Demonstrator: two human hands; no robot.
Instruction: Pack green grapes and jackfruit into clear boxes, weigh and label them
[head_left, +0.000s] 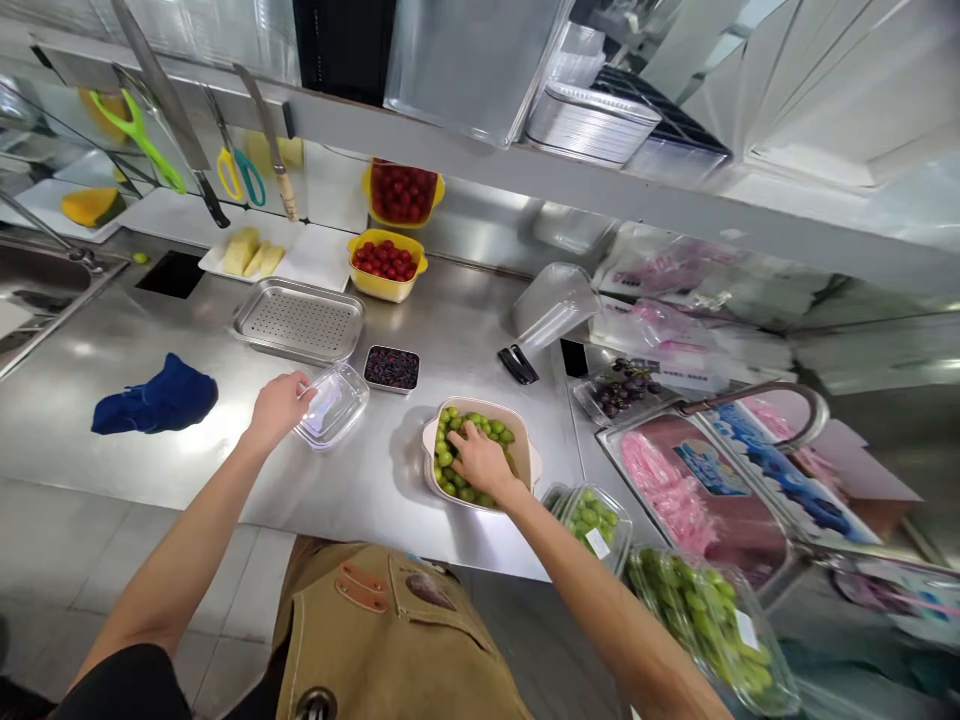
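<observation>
My left hand [279, 408] pinches the left rim of a clear plastic container [334, 408] on the steel counter. The container looks open, with nothing but reflections in it. My right hand [480, 460] reaches into a pale two-handled basin [531, 462] of green grapes [456, 484]. Its fingers curl down among the grapes, and the tips are partly hidden there. Just behind the two hands sits a small box of dark berries or raisins [392, 368].
A perforated steel tray [296, 318], a yellow basin [379, 288] of red cherry tomatoes and a clear scoop [551, 310] stand farther back. A blue cloth [156, 395] lies left. Packed grape boxes [709, 625] crowd the right. Knives [274, 150] hang under the overhead shelf [465, 150].
</observation>
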